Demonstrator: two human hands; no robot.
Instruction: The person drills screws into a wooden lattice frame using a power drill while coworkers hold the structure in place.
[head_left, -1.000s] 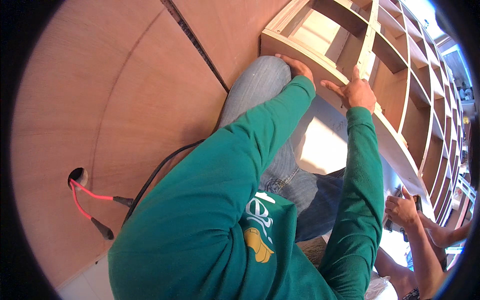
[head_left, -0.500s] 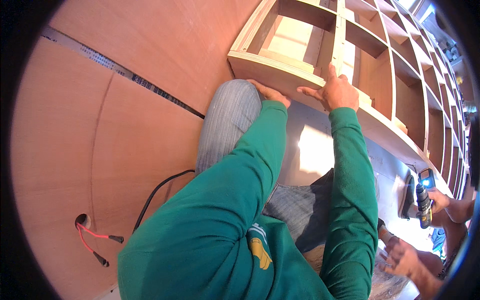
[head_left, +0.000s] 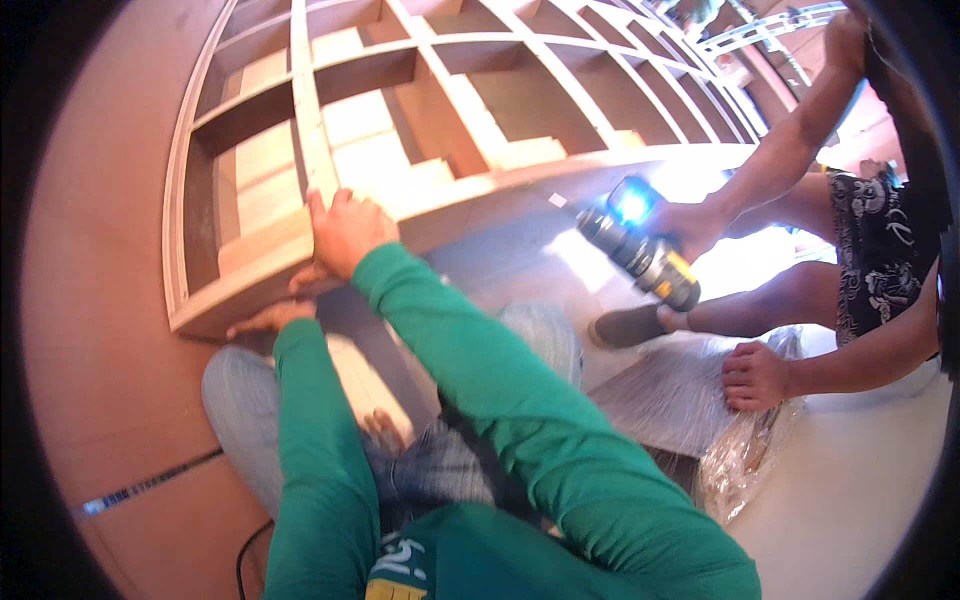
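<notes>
A large pale plywood grid frame (head_left: 480, 185) with open square compartments stands before me, its curved edge facing me. My right hand (head_left: 352, 236) grips that edge, fingers over the top and thumb against the side panel. Lower down, to its left, my left hand (head_left: 272, 318) is at the bottom of the same panel near the corner, holding it from below; some of its fingers are hidden. At the right, a co-worker's hand (head_left: 690, 230) holds a black and yellow cordless drill (head_left: 640, 262) with its light on.
The co-worker's other hand (head_left: 752, 376) rests on a bundle wrapped in clear plastic film (head_left: 665, 400). Their shoe (head_left: 628, 327) is on the pale floor. Reddish plywood sheeting (head_left: 110, 250) lies at the left, with a black cable (head_left: 245, 555) near my knee (head_left: 240, 410).
My view has turned right, so the frame appears farther left and more of the co-worker shows. Both my hands remain on the frame. The co-worker's free hand has come down onto the wrapped bundle.
</notes>
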